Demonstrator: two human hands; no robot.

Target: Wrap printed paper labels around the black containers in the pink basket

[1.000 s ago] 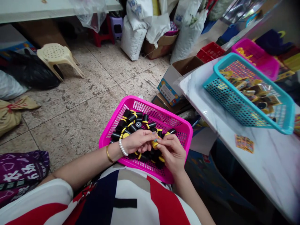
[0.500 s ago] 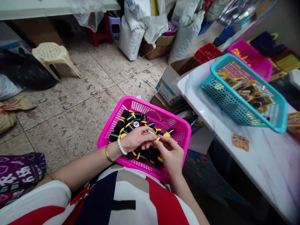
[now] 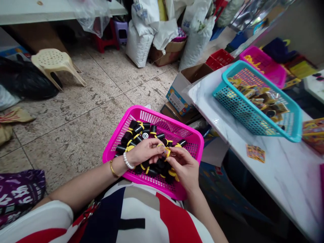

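Observation:
Over the pink basket (image 3: 154,116), my left hand (image 3: 145,151) and my right hand (image 3: 186,165) meet at the fingertips. Between them is a small yellow printed piece (image 3: 166,152), rounded like a label on a short cylinder; fingers cover part of it. Both hands are closed on it, the left from one side and the right thumb and forefinger from the other. Below lie several black cylinders (image 3: 126,137) with yellow rims, heaped in the basket. A silvery round end (image 3: 145,135) shows on one of them.
To the right, a marble-patterned table (image 3: 283,175) bears a turquoise basket (image 3: 243,111) of yellow packaged pieces and some printed cards (image 3: 255,153). An open carton (image 3: 181,96) stands by its corner. A cream stool (image 3: 52,60) and white sacks (image 3: 140,44) stand on the floor.
The yellow printed piece has turned in my fingers and now looks rounder. My right fingers have shifted their hold on it. The whole view has moved slightly.

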